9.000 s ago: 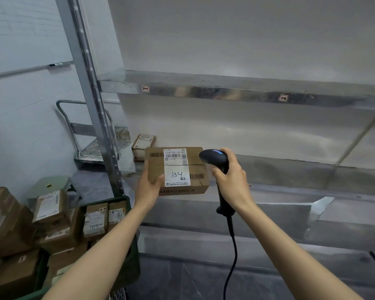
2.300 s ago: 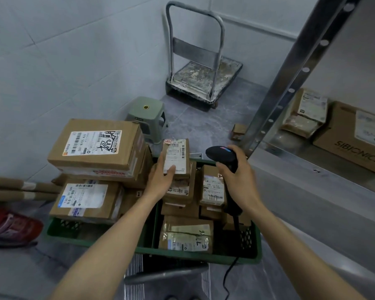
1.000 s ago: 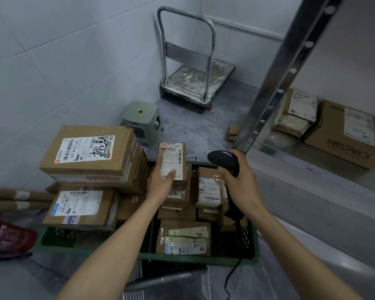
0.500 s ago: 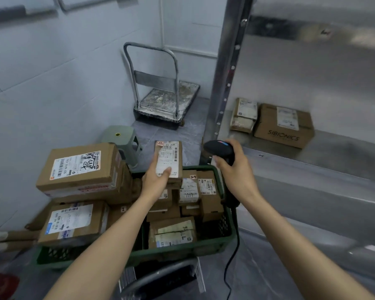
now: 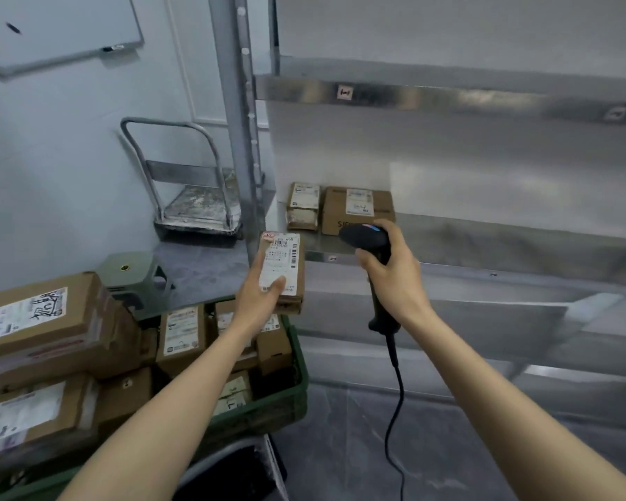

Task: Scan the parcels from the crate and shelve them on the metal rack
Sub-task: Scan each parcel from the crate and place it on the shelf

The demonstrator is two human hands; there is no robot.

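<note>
Down at your lower left sits the green crate, packed with brown cardboard parcels that carry white labels, several standing on end. Bigger boxes are heaped at its left end; whether they rest inside the crate or only against it, you cannot tell from here. On the metal rack, the lower shelf carries 2 parcels side by side at its left end, close to the post: a small parcel and a wider box.

Most label print is too blurred to read. The scanner's head covers part of the wider box's printed front. Your left forearm crosses the crate's middle, and the frame cuts off the crate's near left corner. The scanner's cable drops out of view at the bottom edge.

Your left hand holds the parcel in hand upright, label toward you, above the crate's right end and in front of the shelf edge. Its grip is clamped on that parcel, thumb pressed across the lower label, fingers hidden behind. Your right hand has its grip wrapped tight round the scanner handle, with the head turned left toward the label, near it but not touching. Both arms reach forward, roughly level.
</note>
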